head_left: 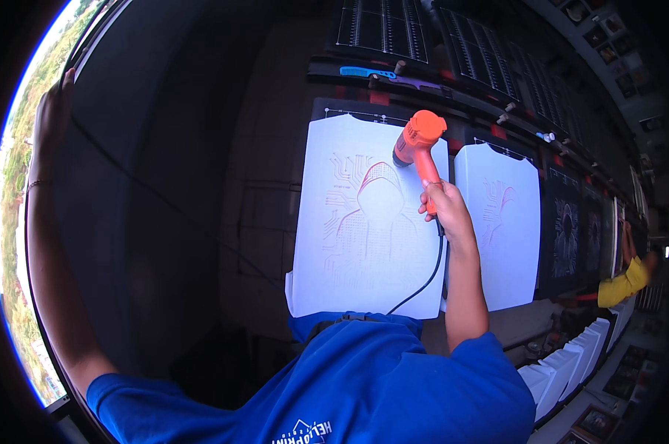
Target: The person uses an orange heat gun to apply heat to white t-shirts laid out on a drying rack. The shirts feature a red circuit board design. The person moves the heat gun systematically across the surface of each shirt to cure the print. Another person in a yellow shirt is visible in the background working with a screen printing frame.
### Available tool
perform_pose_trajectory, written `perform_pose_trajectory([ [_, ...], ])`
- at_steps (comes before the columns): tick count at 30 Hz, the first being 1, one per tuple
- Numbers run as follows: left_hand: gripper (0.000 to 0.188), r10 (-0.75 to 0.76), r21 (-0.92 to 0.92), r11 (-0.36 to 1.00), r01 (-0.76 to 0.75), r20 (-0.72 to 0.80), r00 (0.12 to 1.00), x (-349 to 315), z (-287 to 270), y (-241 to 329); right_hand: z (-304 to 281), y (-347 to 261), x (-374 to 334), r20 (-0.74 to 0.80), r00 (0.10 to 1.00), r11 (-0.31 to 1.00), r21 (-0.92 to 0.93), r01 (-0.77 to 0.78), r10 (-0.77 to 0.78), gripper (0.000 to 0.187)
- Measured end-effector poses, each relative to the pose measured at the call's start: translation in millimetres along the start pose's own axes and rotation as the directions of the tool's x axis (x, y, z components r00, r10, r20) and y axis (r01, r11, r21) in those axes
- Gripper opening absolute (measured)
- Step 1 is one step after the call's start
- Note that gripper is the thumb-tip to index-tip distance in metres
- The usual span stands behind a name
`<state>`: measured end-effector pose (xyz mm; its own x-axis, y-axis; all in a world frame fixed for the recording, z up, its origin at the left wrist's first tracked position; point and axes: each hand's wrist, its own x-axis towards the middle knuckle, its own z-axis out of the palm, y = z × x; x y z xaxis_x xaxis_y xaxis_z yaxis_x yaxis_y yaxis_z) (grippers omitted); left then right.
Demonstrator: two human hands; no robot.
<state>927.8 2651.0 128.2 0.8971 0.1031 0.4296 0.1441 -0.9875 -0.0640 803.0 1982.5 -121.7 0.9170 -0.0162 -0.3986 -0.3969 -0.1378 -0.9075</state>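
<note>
My right hand (447, 206) is closed round the handle of an orange heat gun (423, 133). The gun's dark nozzle points down and left at a white T-shirt (320, 277) spread on a dark board in front of me. Thin reddish lines on the shirt show a hooded figure with circuit-like traces. From the handle a black cord (428, 283) curves back toward my waist. Far to the left, my left hand (52, 118) lies against the window frame (90, 48), its fingers stretched along it; they are dim and partly hidden.
Another white T-shirt (516, 244) with a fainter print lies on the board to the right. Beyond it are dark printed pieces (566, 222). A rail (349, 80) carries a blue comb-like tool (365, 72). At the far right a person in a yellow top (623, 287) reaches forward.
</note>
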Motion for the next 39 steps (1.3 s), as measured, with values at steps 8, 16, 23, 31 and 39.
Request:
perform_pose_trajectory([
  [8, 0.055, 0.045, -0.068, 0.996, -0.050, -0.076, 0.996, -10, -2, 11, 0, -7, 1, -0.031, 0.999, 0.997, 0.059, -0.042, 0.044, 0.031],
  [16, 0.056, -0.033, -0.018, 0.999, 0.034, 0.028, 0.999, -6, -9, 16, 11, -15, -10, 0.131, 0.986, 0.986, 0.122, -0.116, 0.100, 0.032],
  [23, 0.058, -0.020, 0.064, 0.998, 0.020, -0.008, 1.000, -9, -10, 22, 25, -22, -28, 0.265, 0.952, 0.985, 0.028, -0.168, 0.155, 0.032],
  [31, 0.057, 0.060, -0.095, 0.993, -0.071, -0.109, 0.992, -9, 4, 6, 38, -11, -59, 0.353, 0.917, 0.979, 0.016, -0.204, 0.185, 0.033],
  [39, 0.059, 0.020, -0.081, 0.997, -0.019, 0.008, 1.000, 0, -3, 5, 62, -12, -62, 0.363, 0.911, 0.974, 0.039, -0.225, 0.196, 0.034],
])
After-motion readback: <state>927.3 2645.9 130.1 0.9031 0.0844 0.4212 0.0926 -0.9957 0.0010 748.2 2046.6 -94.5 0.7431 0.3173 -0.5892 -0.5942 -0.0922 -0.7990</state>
